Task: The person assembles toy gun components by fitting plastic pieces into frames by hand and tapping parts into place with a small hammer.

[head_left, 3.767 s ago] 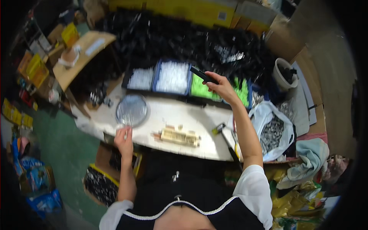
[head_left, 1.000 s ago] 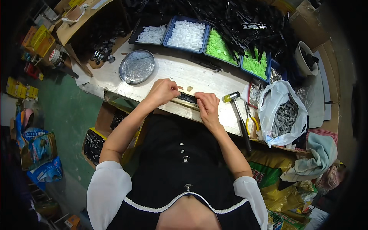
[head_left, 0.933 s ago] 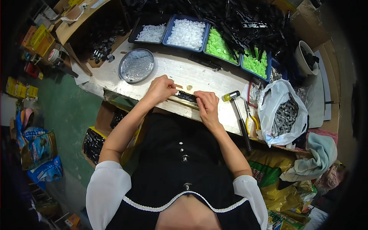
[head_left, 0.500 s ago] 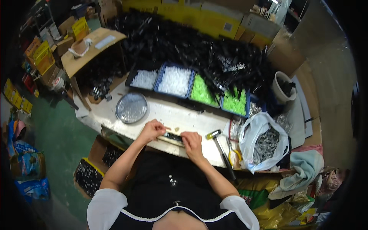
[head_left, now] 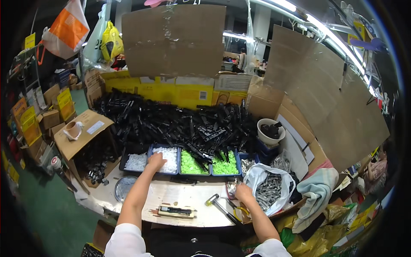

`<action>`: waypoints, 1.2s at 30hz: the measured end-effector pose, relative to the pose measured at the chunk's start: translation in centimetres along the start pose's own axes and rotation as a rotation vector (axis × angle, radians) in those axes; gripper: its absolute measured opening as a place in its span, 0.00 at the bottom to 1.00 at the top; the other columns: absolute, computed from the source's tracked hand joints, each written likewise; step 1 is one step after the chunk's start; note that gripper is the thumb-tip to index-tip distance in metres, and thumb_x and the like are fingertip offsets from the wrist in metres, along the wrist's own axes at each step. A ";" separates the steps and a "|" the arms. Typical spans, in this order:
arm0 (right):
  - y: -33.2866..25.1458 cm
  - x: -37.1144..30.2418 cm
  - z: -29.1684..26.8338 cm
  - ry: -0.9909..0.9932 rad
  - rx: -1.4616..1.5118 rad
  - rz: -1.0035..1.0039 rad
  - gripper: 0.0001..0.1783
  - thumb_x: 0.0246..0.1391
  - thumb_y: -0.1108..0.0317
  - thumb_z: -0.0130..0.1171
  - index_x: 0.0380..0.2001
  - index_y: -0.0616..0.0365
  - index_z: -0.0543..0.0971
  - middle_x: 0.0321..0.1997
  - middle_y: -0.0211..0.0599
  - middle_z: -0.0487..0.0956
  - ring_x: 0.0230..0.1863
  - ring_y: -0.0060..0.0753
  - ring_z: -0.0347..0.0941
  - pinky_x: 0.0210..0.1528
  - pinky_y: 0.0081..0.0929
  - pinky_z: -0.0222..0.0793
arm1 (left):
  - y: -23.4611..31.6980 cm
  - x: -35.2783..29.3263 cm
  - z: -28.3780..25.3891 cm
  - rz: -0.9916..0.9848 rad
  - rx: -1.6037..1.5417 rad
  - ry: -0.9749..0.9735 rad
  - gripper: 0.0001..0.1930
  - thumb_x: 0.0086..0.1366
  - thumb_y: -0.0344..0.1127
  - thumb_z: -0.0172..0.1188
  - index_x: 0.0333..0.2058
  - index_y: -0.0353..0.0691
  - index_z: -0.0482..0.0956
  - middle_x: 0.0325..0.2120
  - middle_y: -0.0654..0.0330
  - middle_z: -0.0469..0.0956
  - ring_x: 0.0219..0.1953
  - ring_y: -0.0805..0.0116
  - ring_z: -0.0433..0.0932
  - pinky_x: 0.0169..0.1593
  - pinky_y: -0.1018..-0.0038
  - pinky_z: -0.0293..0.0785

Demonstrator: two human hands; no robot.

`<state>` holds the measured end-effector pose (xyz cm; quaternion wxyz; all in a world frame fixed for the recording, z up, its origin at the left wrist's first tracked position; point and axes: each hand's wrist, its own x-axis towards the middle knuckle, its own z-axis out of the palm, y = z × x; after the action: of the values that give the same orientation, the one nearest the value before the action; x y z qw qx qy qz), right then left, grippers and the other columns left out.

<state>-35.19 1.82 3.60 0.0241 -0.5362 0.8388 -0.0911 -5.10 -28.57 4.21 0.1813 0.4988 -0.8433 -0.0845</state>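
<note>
My left hand [head_left: 156, 161] reaches into a blue tray of small white plastic pieces [head_left: 168, 153]; its fingers are curled down at the tray's left side, and what they pinch is too small to make out. On the right, my right hand [head_left: 244, 192] dips its closed fingertips to a small red-edged clear bag [head_left: 232, 186] of shiny metal bits, and whatever is in them is hidden. Between my forearms a pale block-like holder [head_left: 182, 215] lies on the white worktop, with a long black part [head_left: 176, 210] set in it. Neither hand touches that part.
A hammer [head_left: 212, 199] and yellow-handled pliers [head_left: 242, 210] lie beside a white plastic bag of grey metal parts [head_left: 269, 195]. Trays of green pieces [head_left: 192, 165] stand beside the white ones, before a heap of black parts [head_left: 171, 120]. A round dish [head_left: 124, 188] sits left.
Both hands have left the black part in its holder. My left hand has moved forward to the white pieces, my right hand out right to the metal bits. The view has tilted up.
</note>
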 end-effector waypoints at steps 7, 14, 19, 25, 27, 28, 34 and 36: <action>0.0 1.8 2.1 0.109 -0.129 -0.121 0.09 0.39 0.71 0.49 0.19 0.61 0.78 0.24 0.51 0.77 0.27 0.51 0.76 0.29 0.41 0.73 | -0.7 1.4 1.2 0.066 0.062 0.056 0.11 0.49 0.39 0.61 0.25 0.36 0.79 0.28 0.47 0.77 0.34 0.49 0.76 0.40 0.59 0.72; 0.1 1.6 1.8 0.046 -0.068 -0.027 0.09 0.39 0.73 0.48 0.24 0.60 0.78 0.27 0.49 0.77 0.31 0.49 0.76 0.32 0.41 0.72 | -0.4 0.8 0.4 0.067 -0.059 0.120 0.08 0.45 0.29 0.54 0.24 0.38 0.80 0.32 0.47 0.75 0.37 0.49 0.75 0.42 0.60 0.71; 0.5 1.7 1.2 0.018 0.008 0.026 0.10 0.37 0.72 0.49 0.26 0.59 0.77 0.32 0.50 0.76 0.35 0.53 0.74 0.37 0.44 0.69 | -1.3 1.5 1.3 0.105 -0.144 0.133 0.10 0.44 0.27 0.51 0.25 0.38 0.81 0.32 0.46 0.75 0.38 0.48 0.74 0.43 0.61 0.70; 0.1 1.7 0.5 -0.001 -0.003 0.001 0.10 0.39 0.73 0.49 0.27 0.58 0.77 0.33 0.49 0.75 0.36 0.52 0.73 0.38 0.44 0.68 | -1.3 1.8 0.6 0.118 -0.221 0.170 0.09 0.45 0.31 0.56 0.26 0.39 0.81 0.27 0.47 0.77 0.33 0.51 0.76 0.40 0.62 0.72; 0.0 1.7 0.6 0.009 0.001 -0.025 0.09 0.39 0.73 0.49 0.27 0.58 0.77 0.33 0.49 0.74 0.36 0.52 0.73 0.38 0.44 0.68 | -1.8 1.9 0.4 0.107 -0.415 0.300 0.10 0.43 0.32 0.59 0.27 0.39 0.81 0.23 0.48 0.77 0.26 0.57 0.77 0.35 0.65 0.73; 0.0 1.7 0.7 0.010 0.004 -0.013 0.09 0.40 0.74 0.49 0.27 0.58 0.76 0.33 0.48 0.74 0.37 0.52 0.72 0.38 0.44 0.68 | -1.8 1.9 0.2 0.101 -0.418 0.309 0.10 0.43 0.32 0.59 0.27 0.39 0.81 0.23 0.48 0.77 0.26 0.57 0.77 0.35 0.65 0.73; 0.1 1.1 -0.1 0.091 0.055 0.008 0.09 0.41 0.76 0.48 0.29 0.59 0.71 0.32 0.47 0.72 0.38 0.51 0.71 0.38 0.43 0.67 | 1.8 -2.1 -4.2 -0.095 -1.420 0.053 0.07 0.48 0.24 0.59 0.28 0.28 0.78 0.21 0.58 0.76 0.23 0.70 0.76 0.26 0.79 0.73; 0.1 1.2 -0.6 0.202 0.168 -0.029 0.07 0.42 0.76 0.48 0.29 0.58 0.71 0.33 0.45 0.72 0.37 0.49 0.71 0.38 0.40 0.66 | 2.7 -4.9 -4.5 -0.142 -1.540 -0.009 0.07 0.53 0.24 0.58 0.31 0.28 0.77 0.23 0.56 0.77 0.23 0.68 0.76 0.28 0.75 0.74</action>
<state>-35.86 0.80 4.26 -0.0168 -0.5327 0.8185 -0.2147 -3.41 -22.76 8.11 0.4679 0.2847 -0.5135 -0.6606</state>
